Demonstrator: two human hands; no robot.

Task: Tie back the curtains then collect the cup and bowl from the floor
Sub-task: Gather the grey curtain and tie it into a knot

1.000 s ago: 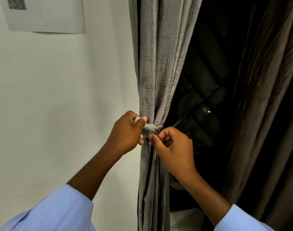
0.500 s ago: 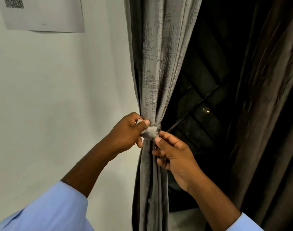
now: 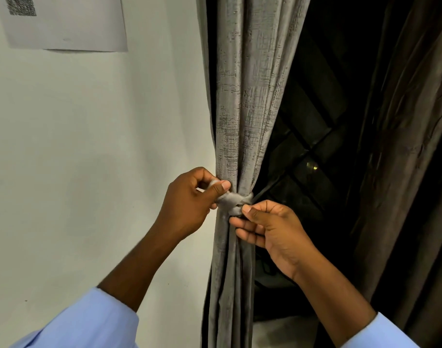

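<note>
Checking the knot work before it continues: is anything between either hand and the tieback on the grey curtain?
Nothing visible. The left hand and right hand both already pinch the tieback, which is wrapped around the gathered grey curtain.

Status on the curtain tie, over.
Left hand and right hand both pinch tie. Grey curtain gathered. Cup, bowl not in view.

Grey curtain (image 3: 250, 101), mottled crosshatch weave; matching grey tie (image 3: 233, 200); brown curtain (image 3: 411, 146); pale blue sleeves (image 3: 89, 322).
</note>
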